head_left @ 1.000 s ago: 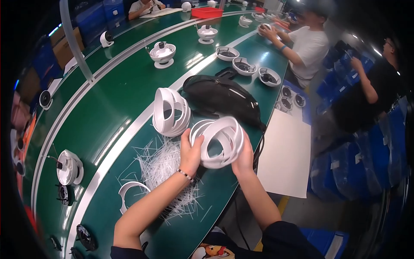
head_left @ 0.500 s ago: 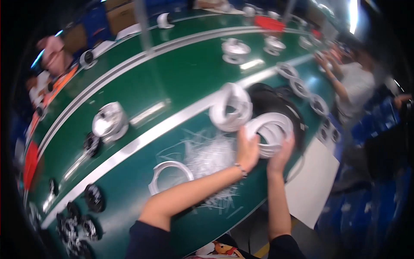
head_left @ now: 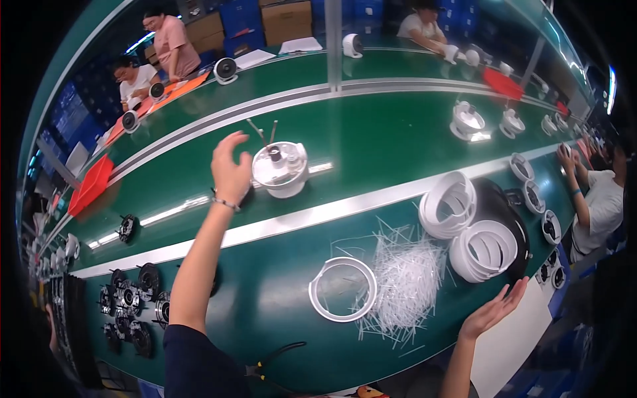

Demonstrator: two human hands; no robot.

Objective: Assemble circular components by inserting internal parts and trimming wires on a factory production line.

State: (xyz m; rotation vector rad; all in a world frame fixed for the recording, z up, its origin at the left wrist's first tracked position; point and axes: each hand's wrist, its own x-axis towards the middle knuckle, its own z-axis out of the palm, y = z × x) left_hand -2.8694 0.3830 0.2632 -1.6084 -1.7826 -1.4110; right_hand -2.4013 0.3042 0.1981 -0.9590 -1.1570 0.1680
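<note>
Green desk (head_left: 279, 278) ends at a pale rail (head_left: 365, 201); past it the left hand (head_left: 231, 170), fingers parted on nothing, has reached beside the white housing (head_left: 284, 176), belt (head_left: 391, 136) stretching rightward. Released, the white ring stack (head_left: 468, 265) stands by the black bag (head_left: 497, 202), freeing the right hand (head_left: 492, 313), fingers spread near the desk's edge.

White rings (head_left: 468, 262) partly hide the black bag (head_left: 497, 202), and the lower edge crops the right forearm (head_left: 458, 368).
</note>
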